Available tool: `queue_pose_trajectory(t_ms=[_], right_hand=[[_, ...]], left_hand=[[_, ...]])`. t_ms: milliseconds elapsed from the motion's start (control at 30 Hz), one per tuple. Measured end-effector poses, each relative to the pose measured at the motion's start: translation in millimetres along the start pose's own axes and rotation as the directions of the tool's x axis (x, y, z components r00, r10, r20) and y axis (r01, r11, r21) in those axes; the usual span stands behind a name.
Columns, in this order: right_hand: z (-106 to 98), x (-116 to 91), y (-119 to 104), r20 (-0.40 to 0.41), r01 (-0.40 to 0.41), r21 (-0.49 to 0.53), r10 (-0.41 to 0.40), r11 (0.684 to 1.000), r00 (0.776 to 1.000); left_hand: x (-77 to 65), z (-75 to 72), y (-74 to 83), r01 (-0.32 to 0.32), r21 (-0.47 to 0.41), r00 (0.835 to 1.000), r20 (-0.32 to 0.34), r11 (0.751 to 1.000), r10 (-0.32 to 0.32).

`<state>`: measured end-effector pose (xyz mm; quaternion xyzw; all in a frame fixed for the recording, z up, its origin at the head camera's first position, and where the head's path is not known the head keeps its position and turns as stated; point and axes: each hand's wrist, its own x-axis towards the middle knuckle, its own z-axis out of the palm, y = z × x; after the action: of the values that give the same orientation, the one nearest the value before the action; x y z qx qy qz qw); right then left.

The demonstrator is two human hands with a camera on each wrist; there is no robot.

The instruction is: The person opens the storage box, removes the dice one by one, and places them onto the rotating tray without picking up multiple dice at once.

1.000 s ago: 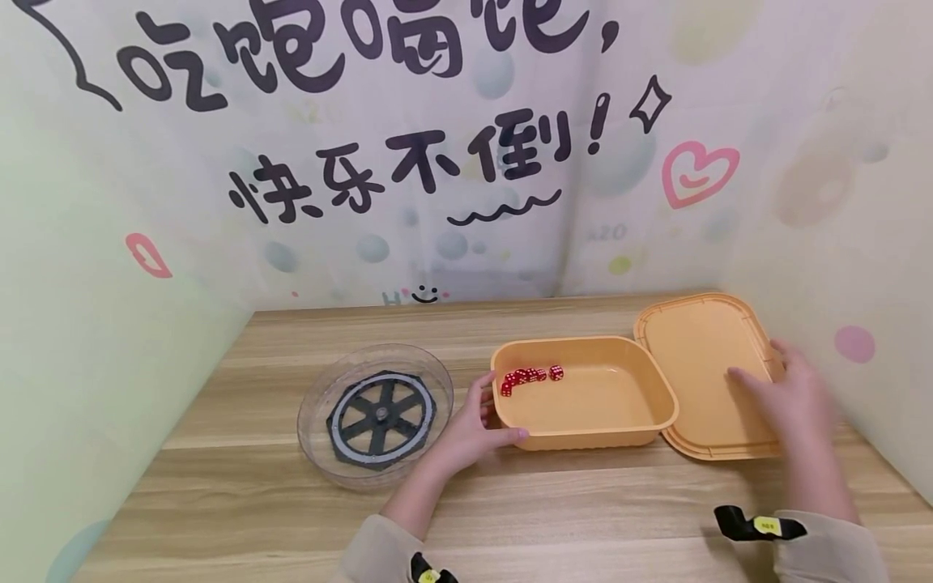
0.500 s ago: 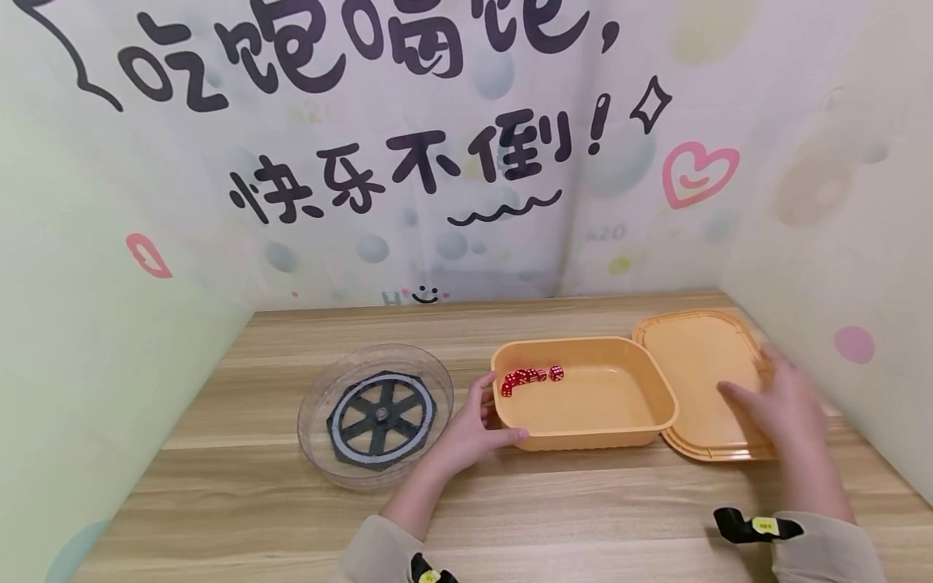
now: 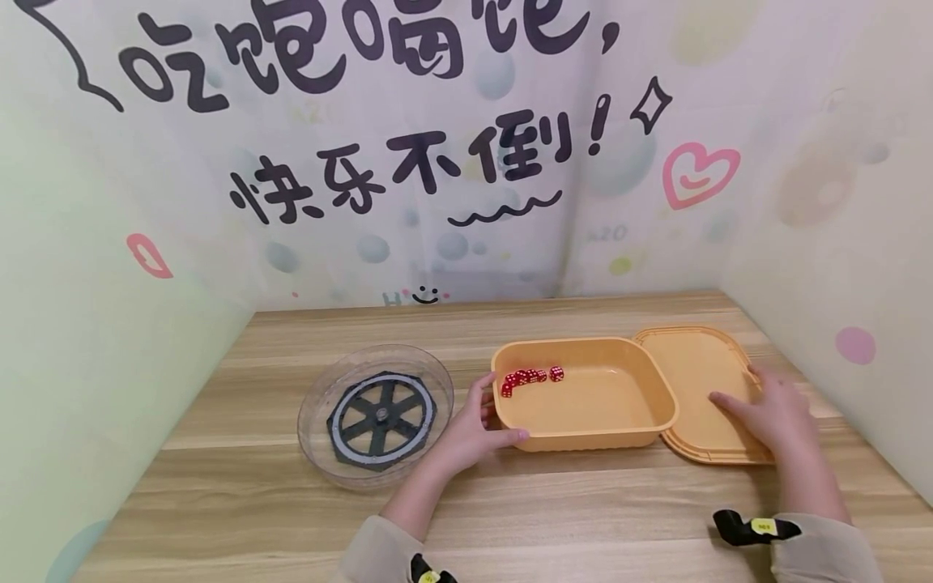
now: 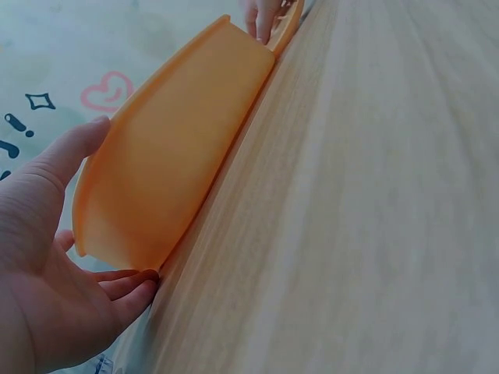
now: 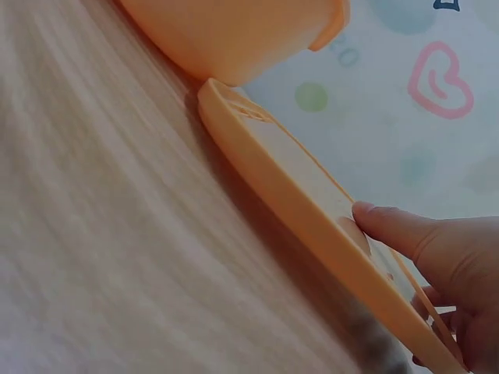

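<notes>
An orange plastic box (image 3: pixel 594 405) stands uncovered on the table, with several red dice (image 3: pixel 521 377) along its left end. My left hand (image 3: pixel 466 437) holds that end, thumb at the near rim and fingers around the side wall; the left wrist view shows its fingertips low at the base. To the right lies the matching orange lid (image 3: pixel 700 389), its left edge against the box under the rim. Gripping the lid's right edge is my right hand (image 3: pixel 781 417), with the thumb over the top face and the fingers curled at the edge. A shadow shows beneath the lid (image 5: pixel 288 202) in the right wrist view.
A clear round dish (image 3: pixel 312 441) stands left of the box, with a black spoked wheel-like piece (image 3: pixel 381 414) inside. Behind the wood-grain table (image 3: pixel 583 518) is a printed backdrop (image 3: pixel 408 227), and a side wall (image 3: pixel 860 267) rises close on the right.
The lid has come down at its far and right side to lie flatter, and my right hand has moved down and left with it. The left hand, box and dice have stayed put.
</notes>
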<state>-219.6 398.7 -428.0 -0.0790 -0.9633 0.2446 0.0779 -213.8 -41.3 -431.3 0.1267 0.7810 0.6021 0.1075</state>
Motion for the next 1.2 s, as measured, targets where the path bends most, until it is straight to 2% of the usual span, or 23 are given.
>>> queue_pose_trajectory(t_ms=[433,867,1200], right_hand=[[4.9,-3.6,3.4,0.075,-0.051,-0.045,0.055,0.998,0.996],[9.0,-3.8,8.2,0.111,-0.057,-0.053,0.063,0.997,0.992],[4.7,-4.8,2.0,0.118,-0.066,-0.039,0.071,0.997,0.990]], left_hand=[[-2.3,0.4,2.4,-0.001,-0.007,1.000,0.000,1.000,0.001],[-0.4,0.3,1.8,0.005,-0.001,1.000,0.004,1.000,-0.005],[-1.1,0.2,3.6,0.005,0.030,1.000,0.004,1.000,-0.005]])
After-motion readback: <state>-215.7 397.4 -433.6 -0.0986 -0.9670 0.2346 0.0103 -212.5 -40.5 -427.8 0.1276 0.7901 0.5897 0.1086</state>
